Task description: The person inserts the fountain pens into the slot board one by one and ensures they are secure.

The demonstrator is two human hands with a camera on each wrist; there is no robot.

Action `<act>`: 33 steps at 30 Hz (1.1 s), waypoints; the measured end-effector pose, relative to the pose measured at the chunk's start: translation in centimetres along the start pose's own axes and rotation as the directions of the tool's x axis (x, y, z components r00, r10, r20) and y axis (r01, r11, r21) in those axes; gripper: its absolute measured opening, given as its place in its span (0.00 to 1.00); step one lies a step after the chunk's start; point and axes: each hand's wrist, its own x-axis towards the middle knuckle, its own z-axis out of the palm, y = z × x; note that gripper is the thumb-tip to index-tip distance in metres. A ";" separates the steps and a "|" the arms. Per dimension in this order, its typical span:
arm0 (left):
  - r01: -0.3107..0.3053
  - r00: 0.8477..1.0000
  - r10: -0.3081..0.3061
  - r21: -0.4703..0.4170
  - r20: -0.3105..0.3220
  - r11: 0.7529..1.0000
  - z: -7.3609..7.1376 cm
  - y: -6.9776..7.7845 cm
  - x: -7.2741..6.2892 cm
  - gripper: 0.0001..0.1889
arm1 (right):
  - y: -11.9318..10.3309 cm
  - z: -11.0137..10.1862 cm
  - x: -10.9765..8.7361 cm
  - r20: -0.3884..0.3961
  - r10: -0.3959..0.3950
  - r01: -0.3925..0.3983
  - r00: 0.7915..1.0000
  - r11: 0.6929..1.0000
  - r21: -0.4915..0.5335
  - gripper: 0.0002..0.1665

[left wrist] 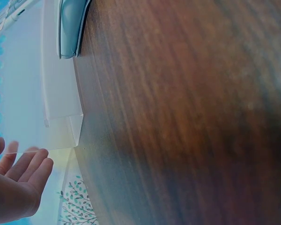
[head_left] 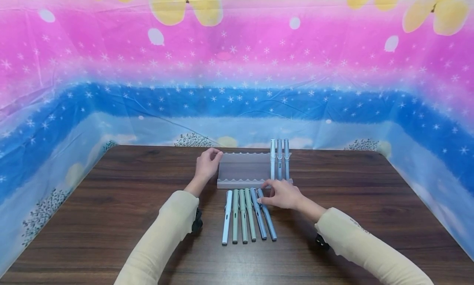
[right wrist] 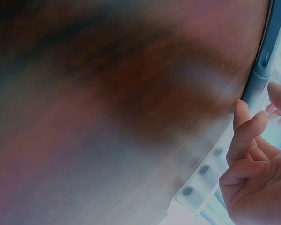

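Observation:
A clear pen stand (head_left: 244,166) with scalloped edges stands on the table. At its upper left corner, my left hand (head_left: 208,163) holds the side edge between thumb and fingers; in the left wrist view the fingers (left wrist: 36,171) are beside the clear panel. Three pens (head_left: 279,157) stand upright in the right end slots. In front lies a row of capped pens: a pale blue pen (head_left: 227,217), three green pens (head_left: 243,217) and two blue ones. With thumb and index finger, my right hand (head_left: 283,194) pinches the cap end of the rightmost blue pen (head_left: 269,219).
The dark wooden table (head_left: 129,211) extends around the stand and pens. A printed cloth (head_left: 237,100) with snowflakes hangs behind and along both sides of it.

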 end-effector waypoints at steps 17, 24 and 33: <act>0.014 1.000 -0.014 0.013 -0.006 1.000 0.0 0.0 0.1 0.13 | 0.0 -0.5 -0.1 0.108 -0.028 0.041 0.994 0.992 -0.121 0.26; 0.016 1.000 -0.016 0.019 -0.002 1.000 0.1 0.0 0.1 0.13 | -0.1 -0.4 -0.3 0.131 -0.001 0.016 0.991 0.994 -0.110 0.26; 0.017 1.000 -0.017 0.012 0.002 1.000 0.1 0.0 0.1 0.14 | 0.4 -1.0 -0.4 0.132 -0.080 0.082 0.988 0.997 -0.007 0.23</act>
